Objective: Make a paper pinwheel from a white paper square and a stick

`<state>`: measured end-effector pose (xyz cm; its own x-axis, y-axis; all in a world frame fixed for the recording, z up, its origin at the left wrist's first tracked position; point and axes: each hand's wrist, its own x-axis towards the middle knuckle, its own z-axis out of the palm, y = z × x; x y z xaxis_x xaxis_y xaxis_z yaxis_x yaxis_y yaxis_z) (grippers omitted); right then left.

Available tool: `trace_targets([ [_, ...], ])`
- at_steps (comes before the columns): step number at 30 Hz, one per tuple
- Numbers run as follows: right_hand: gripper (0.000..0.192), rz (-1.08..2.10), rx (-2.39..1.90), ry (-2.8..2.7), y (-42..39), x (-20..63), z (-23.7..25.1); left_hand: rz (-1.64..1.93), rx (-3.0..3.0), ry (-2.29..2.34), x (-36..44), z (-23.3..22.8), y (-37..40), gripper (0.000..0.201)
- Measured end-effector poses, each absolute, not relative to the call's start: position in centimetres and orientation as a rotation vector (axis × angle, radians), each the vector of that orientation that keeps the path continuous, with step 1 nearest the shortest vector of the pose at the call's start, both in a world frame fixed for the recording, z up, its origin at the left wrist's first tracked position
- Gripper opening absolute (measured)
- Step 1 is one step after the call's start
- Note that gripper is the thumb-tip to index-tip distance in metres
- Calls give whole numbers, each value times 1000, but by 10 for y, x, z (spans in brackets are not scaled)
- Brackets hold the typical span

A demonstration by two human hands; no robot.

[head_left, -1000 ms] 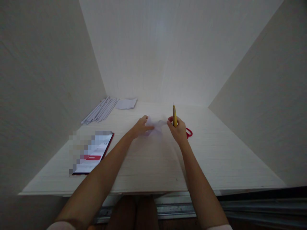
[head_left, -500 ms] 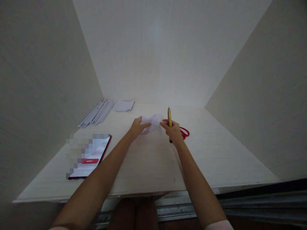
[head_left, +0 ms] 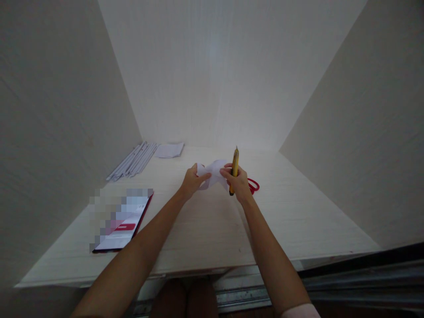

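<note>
Lifted clear of the table (head_left: pixel 205 229) since a second ago: small white paper (head_left: pixel 213 174), which then lay flat or nearly so and now hangs pinched between both hands, slightly crumpled and bowed in the middle. Left hand (head_left: pixel 192 181) closed on the paper's left edge, thumb and forefinger pressed together over it. Right hand (head_left: pixel 240 181) wrapped around a yellow pen (head_left: pixel 234 170), held upright with its tip pointing up and away, while the thumb and first finger of that same hand also nip the paper's right edge. Drawn a little nearer together and toward the body than half a second back, with the pen tilted slightly more to the right.

Seems to put the work at the handling or folding stage rather than writing, judged from the paper being off the surface and the pen tip kept away from it.

Partly hidden behind the right hand, resting on the table: red scissor handles (head_left: pixel 253 185). Far left corner: bundle of white strips (head_left: pixel 132 161) beside a folded white sheet (head_left: pixel 170 150). Nearer left: phone (head_left: pixel 124 225) lying flat, screen lit, part of it blurred out
</note>
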<state>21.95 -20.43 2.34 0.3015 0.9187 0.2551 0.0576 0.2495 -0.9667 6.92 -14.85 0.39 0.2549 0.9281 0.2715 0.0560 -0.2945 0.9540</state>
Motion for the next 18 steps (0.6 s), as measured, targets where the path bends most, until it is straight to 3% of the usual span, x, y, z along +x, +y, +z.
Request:
trace_targets([
  [6, 33, 737, -1126, -1188, -203, 216, 22, 1160, 1570, 924, 73, 7, -154, 33],
  [18, 37, 706, -1190, -1214, -199, 216, 16, 1142, 1568, 892, 75, 11, -160, 31],
])
